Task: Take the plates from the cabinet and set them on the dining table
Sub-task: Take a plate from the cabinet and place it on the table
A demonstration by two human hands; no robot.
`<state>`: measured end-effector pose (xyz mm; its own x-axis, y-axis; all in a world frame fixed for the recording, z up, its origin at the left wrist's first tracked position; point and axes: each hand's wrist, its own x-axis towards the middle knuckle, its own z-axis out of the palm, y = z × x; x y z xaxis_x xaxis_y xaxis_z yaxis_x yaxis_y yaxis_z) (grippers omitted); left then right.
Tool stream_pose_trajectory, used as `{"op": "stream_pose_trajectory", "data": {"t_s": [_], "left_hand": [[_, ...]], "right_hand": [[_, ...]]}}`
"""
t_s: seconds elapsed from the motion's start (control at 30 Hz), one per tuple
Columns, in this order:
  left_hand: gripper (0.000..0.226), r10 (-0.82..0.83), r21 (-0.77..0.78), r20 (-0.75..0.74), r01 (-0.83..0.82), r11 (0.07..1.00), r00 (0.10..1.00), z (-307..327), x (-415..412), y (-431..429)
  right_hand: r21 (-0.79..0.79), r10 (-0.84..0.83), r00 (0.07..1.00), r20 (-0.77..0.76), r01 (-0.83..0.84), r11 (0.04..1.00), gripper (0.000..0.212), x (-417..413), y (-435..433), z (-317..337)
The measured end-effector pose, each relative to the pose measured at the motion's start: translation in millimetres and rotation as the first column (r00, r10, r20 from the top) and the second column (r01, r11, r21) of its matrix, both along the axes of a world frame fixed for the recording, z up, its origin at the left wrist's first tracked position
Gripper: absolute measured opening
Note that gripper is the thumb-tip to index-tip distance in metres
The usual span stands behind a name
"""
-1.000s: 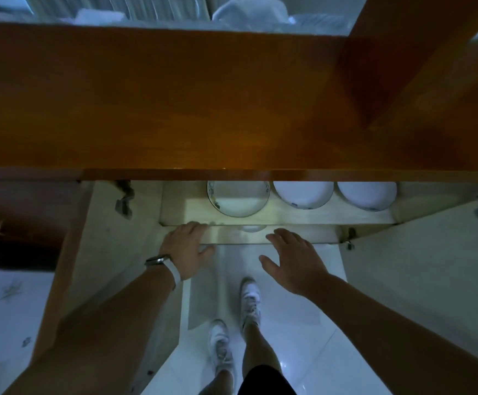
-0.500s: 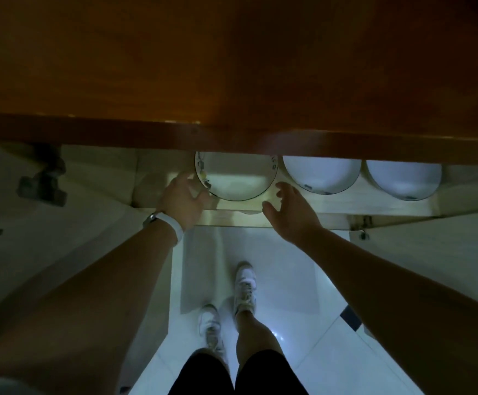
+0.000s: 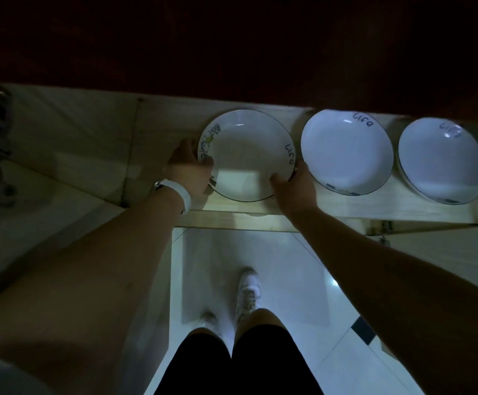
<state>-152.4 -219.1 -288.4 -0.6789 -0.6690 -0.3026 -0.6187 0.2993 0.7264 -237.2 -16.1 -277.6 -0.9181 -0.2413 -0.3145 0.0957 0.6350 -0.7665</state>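
- nearest to the camera, at 6 o'clock, the person's legs and the white shoes (image 3: 248,292) stand on the pale floor (image 3: 303,280), just before the open cabinet.
- both forearms reach forward from the low corners of the view and come together near the centre, at the front edge of the shelf (image 3: 346,212).
- the left hand (image 3: 188,166), with a white band (image 3: 179,192) on the wrist, grips the left rim of the nearest plate (image 3: 246,155); the thumb lies over the edge near the coloured drawing, the other fingers are hidden below.
- the right hand (image 3: 296,185) grips the same plate at its lower right rim, about 4 o'clock on the plate, thumb on the inner side. so both hands are closed on this one plate.
- i cannot tell if the plate is already lifted or rests on the shelf; something thin shows under its left edge, maybe another plate, but it is too dark to be sure.
- to the right, at 2 o'clock, the second plate (image 3: 346,152) sits just beside the held one, and the third plate (image 3: 443,161) is near it, further right. no hand touches them.
- furthest, at 12 o'clock, the dark wooden top (image 3: 232,47) of the cabinet covers the upper view.
- my judgement: the task is at its beginning. the first plate is only being taken; all three are in the cabinet, the dining table is not in view, and every carry and placing is left to do.
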Motion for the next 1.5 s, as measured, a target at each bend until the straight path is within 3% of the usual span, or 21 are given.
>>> {"op": "stream_pose_trajectory", "data": {"t_s": [0.27, 0.73, 0.93, 1.33, 1.5], "left_hand": [[0.032, -0.088, -0.018, 0.022, 0.088, 0.996, 0.996, -4.8, -17.2, -2.9], [0.026, 0.080, -0.019, -0.095, -0.083, 0.996, 0.992, 18.5, 19.8, 19.7], [0.023, 0.180, 0.167, -0.127, -0.158, 0.973, 0.975, 52.0, 59.2, 52.4], [0.024, 0.246, 0.279, -0.198, -0.185, 0.942, 0.949, 162.1, 148.1, 134.2], [0.026, 0.184, 0.341, -0.229, -0.099, 0.935, 0.956, 207.4, 174.2, 157.8]], "right_hand": [[0.017, -0.055, 0.998, -0.027, 0.056, 0.998, 0.049, -8.1, -3.5, -13.8], [-0.114, -0.064, 0.996, 0.059, 0.071, 0.991, 0.043, 24.4, 4.3, 13.0], [-0.068, -0.073, 0.995, 0.067, 0.077, 0.995, 0.039, 58.6, 33.1, 53.8], [-0.070, -0.134, 0.987, 0.091, 0.141, 0.988, 0.041, 148.7, 111.9, 167.6], [-0.093, -0.231, 0.969, 0.088, 0.239, 0.966, 0.041, 188.4, 144.3, 221.5]]}}
